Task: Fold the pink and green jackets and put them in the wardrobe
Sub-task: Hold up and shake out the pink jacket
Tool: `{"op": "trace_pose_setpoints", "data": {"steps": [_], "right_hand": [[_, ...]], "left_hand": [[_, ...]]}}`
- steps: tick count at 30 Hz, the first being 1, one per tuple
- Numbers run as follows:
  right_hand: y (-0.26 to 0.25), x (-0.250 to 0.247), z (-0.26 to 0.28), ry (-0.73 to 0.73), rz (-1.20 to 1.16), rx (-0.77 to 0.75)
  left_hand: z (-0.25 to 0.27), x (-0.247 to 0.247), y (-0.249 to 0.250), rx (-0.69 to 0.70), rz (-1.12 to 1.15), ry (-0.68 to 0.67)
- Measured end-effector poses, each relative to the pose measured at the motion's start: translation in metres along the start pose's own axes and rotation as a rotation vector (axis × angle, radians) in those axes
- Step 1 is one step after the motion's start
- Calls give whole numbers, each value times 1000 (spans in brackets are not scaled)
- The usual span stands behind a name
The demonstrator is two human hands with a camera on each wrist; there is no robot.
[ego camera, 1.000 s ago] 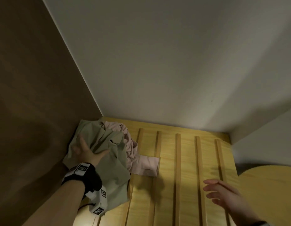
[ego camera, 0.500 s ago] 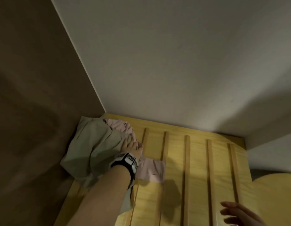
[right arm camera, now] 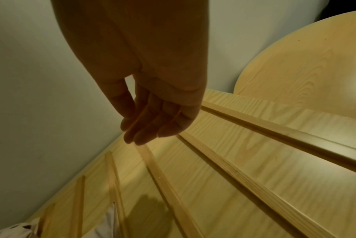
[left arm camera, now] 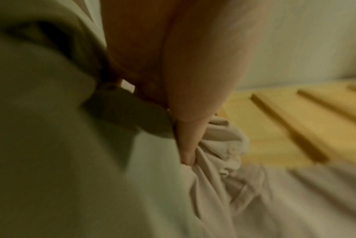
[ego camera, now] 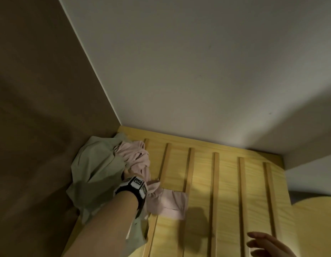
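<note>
The green jacket (ego camera: 94,167) lies crumpled in the back left corner of the slatted wooden wardrobe shelf (ego camera: 225,182). The pink jacket (ego camera: 135,154) is bunched against its right side, with a flat flap reaching forward. My left hand (ego camera: 127,172) is sunk in where the two meet. In the left wrist view its fingers (left arm camera: 185,154) dig into the pink jacket (left arm camera: 224,185) beside the green jacket (left arm camera: 51,145), and the pink folds gather at them. My right hand (ego camera: 268,245) hovers over the shelf's front right with relaxed fingers (right arm camera: 152,125), holding nothing.
A brown side panel (ego camera: 40,108) bounds the shelf on the left and a white back wall (ego camera: 198,71) behind. Raised slats run front to back across the shelf (right arm camera: 234,177). A rounded pale wooden board (ego camera: 318,219) stands to the right, past the shelf's edge.
My left hand has moved from the green jacket rightward to the pink one and sunk into its folds. The pink cloth has bunched near my wrist. My right hand has drifted lower right.
</note>
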State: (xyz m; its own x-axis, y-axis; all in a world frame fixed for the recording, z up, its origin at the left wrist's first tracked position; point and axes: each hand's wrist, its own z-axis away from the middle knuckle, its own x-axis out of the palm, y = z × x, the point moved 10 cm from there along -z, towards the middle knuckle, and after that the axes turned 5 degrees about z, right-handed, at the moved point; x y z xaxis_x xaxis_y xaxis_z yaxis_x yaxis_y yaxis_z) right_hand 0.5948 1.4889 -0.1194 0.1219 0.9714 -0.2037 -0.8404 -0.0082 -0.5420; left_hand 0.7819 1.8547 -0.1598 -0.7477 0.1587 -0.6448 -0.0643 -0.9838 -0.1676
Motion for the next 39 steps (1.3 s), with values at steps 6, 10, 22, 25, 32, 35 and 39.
{"op": "trace_pose_setpoints", "data": {"steps": [6, 10, 22, 25, 32, 35, 39], "right_hand": [[-37, -3, 25, -30, -77, 22], [-62, -2, 34, 56, -23, -84], [-217, 48, 126, -120, 84, -627], [-250, 61, 157, -274, 82, -750], [-266, 29, 193, -116, 81, -886], [-252, -2, 194, -27, 14, -799], [-243, -71, 204, 202, -18, -806]], "left_hand": [[43, -123, -13, 168, 388, 410], [95, -200, -43, 305, 873, 504], [369, -358, 5, 1124, 1165, 984], [438, -385, 23, 1290, 1163, 1038], [503, -404, 57, 1335, 1152, 1079], [509, -400, 59, 1322, 1132, 1091], [516, -402, 51, 1267, 1082, 1204]]}}
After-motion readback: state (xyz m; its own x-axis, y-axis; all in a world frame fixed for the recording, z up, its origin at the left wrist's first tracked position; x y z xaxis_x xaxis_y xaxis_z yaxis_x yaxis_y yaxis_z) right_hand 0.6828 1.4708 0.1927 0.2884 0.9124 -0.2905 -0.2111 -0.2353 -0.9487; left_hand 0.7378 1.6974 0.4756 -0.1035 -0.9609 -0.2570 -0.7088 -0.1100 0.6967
